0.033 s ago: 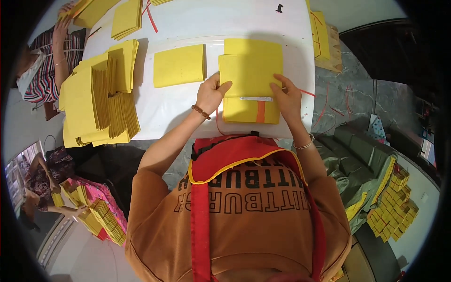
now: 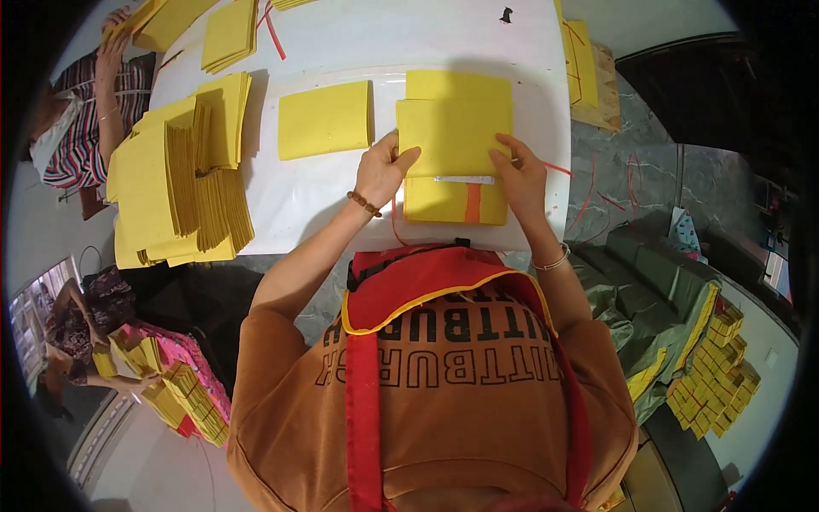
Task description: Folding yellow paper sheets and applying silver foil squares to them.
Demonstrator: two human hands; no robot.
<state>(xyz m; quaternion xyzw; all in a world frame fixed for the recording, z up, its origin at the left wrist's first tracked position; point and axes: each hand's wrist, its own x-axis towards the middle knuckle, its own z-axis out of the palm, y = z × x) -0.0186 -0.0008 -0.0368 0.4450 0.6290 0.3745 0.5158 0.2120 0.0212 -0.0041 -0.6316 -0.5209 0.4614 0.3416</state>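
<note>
My left hand pinches the left edge of a yellow folded paper sheet, thumb on top. My right hand has its thumb and curled fingers on the sheet's right edge. The sheet lies flat over other yellow paper, which shows at its far side and as a yellow piece at its near side. On that near piece are a white-and-silver strip and an orange band. Just left of my hands a flat yellow packet rests on the white table.
Tall stacks of yellow folded paper crowd the table's left side. Another yellow stack and red strips lie farther back. A co-worker's hand is at the far left. Yellow bundles are piled at the right beside a dark green sofa.
</note>
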